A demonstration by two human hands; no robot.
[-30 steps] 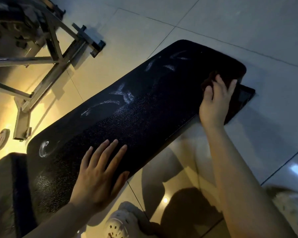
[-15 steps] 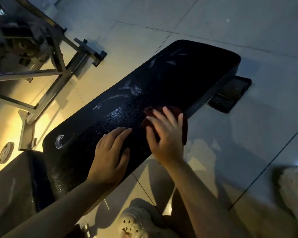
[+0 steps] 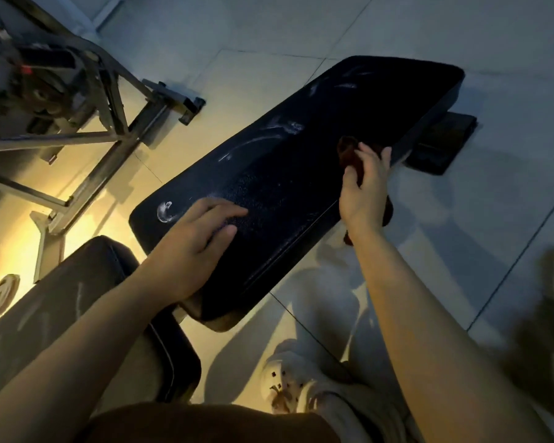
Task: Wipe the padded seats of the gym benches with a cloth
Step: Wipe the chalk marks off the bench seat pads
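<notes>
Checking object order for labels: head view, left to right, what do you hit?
Weight plate on the floor → metal frame → left hand resting on the long bench pad → right hand gripping the dark red cloth → black base plate.

Black pebbled bench pad (image 3: 301,174), white-smeared; dark red cloth (image 3: 349,153).

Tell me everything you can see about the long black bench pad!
The bench pad is long, black and rounded at the corners, with a pebbly, leather-like cover. White smears and a curly white mark show along its far side. It runs slantwise above the tiled floor. The left hand rests flat on its near end; the right hand holds a dark reddish cloth at its near edge.
</notes>
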